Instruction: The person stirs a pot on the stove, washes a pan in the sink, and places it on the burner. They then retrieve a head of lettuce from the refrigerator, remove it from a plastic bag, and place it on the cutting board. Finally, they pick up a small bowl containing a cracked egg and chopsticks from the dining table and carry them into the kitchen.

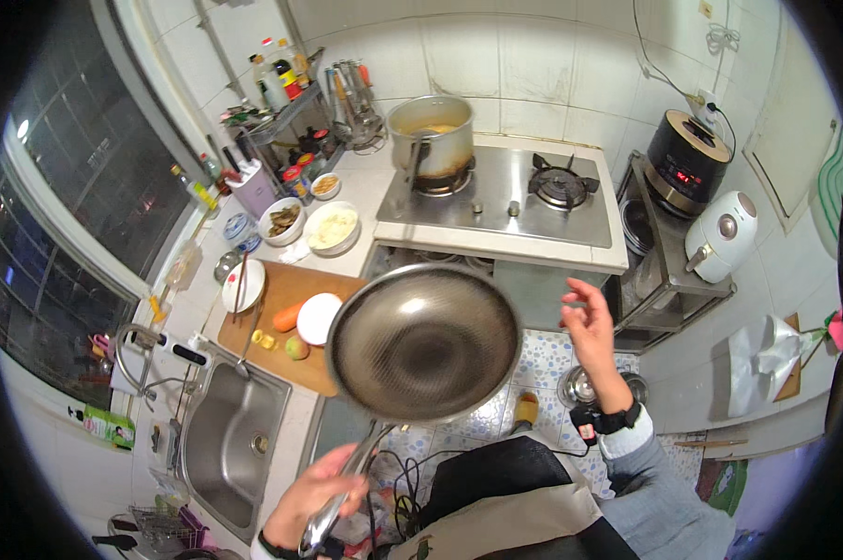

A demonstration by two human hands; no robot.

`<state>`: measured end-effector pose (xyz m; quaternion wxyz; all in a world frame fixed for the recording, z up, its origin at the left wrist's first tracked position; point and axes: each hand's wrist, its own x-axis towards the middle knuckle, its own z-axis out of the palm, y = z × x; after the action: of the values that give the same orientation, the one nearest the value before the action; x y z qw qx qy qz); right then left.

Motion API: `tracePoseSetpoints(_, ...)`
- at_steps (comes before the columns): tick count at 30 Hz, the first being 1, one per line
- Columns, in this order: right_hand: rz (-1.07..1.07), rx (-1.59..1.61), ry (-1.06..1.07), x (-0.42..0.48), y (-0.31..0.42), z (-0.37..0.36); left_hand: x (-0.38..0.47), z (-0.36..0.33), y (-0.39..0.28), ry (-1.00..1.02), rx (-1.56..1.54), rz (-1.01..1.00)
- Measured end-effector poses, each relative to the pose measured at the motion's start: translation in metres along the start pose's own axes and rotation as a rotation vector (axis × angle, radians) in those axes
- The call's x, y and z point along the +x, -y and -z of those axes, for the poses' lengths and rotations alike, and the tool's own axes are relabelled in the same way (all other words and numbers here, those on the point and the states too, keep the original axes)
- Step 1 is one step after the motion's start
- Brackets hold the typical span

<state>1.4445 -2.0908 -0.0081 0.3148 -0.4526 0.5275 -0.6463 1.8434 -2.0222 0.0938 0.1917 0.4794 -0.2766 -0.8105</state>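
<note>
My left hand (pixel 320 490) is closed around the metal handle of a wok (pixel 425 343). The wok hangs in the air in front of me, its dark textured inside facing up and nothing in it. To the right of the wok, my right hand (pixel 589 325) is raised with its fingers apart, touching nothing. Beyond the wok, a two-burner gas stove (pixel 498 210) is set in the counter. A large metal pot (pixel 432 147) with a utensil leaning in it stands on the left burner; the right burner (pixel 561 185) carries nothing.
A cutting board (pixel 316 378) holds a carrot (pixel 287 318), a round fruit (pixel 297 348) and a white bowl (pixel 319 319). Food-filled bowls (pixel 332 227) line the counter. The sink (pixel 229 448) lies left. At right, a metal rack (pixel 663 280) carries a rice cooker (pixel 691 161) and an air fryer (pixel 722 238).
</note>
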Motion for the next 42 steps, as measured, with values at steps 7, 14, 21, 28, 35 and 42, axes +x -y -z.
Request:
tracePoseSetpoints(7,-0.104,-0.069,-0.248,0.037,-0.011,0.154,0.21,-0.108,-0.085,0.344,0.169,-0.072)
tracePoseSetpoints(14,-0.188,-0.182,-0.452,0.047,-0.01,0.235,0.377,-0.217,-0.13,0.462,0.171,-0.186)
tracePoseSetpoints(21,-0.222,-0.192,-0.595,0.042,-0.014,0.254,0.482,-0.277,-0.147,0.361,0.179,-0.302)
tracePoseSetpoints(28,-0.258,-0.257,-0.65,0.051,-0.011,0.254,0.522,-0.275,-0.154,0.389,0.099,-0.338)
tracePoseSetpoints(35,-0.279,-0.298,-0.599,0.07,-0.012,0.244,0.54,-0.266,-0.156,0.345,0.111,-0.331)
tracePoseSetpoints(42,-0.292,-0.301,-0.531,0.082,-0.017,0.237,0.56,-0.262,-0.141,0.35,0.15,-0.4)
